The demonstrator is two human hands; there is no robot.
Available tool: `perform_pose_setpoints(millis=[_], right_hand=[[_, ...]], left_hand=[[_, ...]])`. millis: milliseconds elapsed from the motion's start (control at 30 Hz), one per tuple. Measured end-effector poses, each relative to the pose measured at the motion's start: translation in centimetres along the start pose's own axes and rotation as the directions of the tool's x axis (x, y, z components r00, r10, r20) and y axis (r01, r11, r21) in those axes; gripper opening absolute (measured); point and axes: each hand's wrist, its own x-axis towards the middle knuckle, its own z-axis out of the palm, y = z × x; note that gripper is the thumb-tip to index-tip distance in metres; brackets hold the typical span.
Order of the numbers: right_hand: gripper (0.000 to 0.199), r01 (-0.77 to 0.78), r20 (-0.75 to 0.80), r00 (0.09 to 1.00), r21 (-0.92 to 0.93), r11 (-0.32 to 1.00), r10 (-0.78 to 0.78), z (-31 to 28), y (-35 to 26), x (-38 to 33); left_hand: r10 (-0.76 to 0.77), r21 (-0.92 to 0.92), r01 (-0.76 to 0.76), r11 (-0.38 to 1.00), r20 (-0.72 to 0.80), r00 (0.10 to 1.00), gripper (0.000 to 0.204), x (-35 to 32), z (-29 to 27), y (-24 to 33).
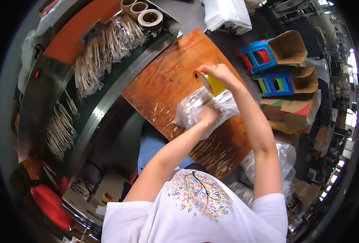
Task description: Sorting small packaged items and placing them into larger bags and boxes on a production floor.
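Observation:
A clear plastic bag bundle (191, 108) lies on a worn orange wooden board (167, 81). My left hand (208, 115) presses down on the bundle near its right part. Just above the bundle, my right hand (220, 73) grips a tape dispenser (209, 83) with an orange frame and a yellowish roll. The dispenser's lower end reaches the top of the bundle.
Left of the board, a conveyor (98, 93) carries many clear packets of sticks (102, 48). Three brown tape rolls (145, 12) stand at its far end. Blue and red plastic stools (264, 56) and cardboard boxes (288, 46) sit to the right, more plastic bags (284, 158) below them.

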Motion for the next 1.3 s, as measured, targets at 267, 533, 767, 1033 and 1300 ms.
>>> perform_pose_setpoints(millis=[267,533,767,1033,1300], right_hand=[[0.038,-0.187,0.169,0.965,-0.1,0.977,0.202,-1.8,-2.8,-6.0],[0.039,-0.131,0.02,0.991,0.312,0.941,0.132,-11.1,-2.3,-23.9],[0.044,-0.329,0.294,0.936,0.521,0.787,0.196,-8.5,-3.7,-9.9],[0.047,-0.267,0.376,0.927,0.66,0.702,-0.001,-6.2,-5.4,-7.3],[0.047,-0.021,0.143,0.985,0.647,0.762,-0.094,-7.5,-3.6,-9.6]], left_hand=[[-0.025,-0.09,0.011,0.996,-0.161,0.987,0.024,4.2,-2.8,-2.7],[0.067,0.034,-0.064,0.997,-0.101,0.993,0.03,5.6,-0.6,-4.8],[0.099,0.074,-0.1,0.992,0.014,0.995,0.031,2.0,3.8,-4.3],[0.439,0.464,-0.303,0.832,-0.218,0.872,0.017,-0.2,0.2,0.4],[0.417,-0.313,-0.512,0.8,-0.324,0.849,0.027,-2.6,-6.8,5.5]])
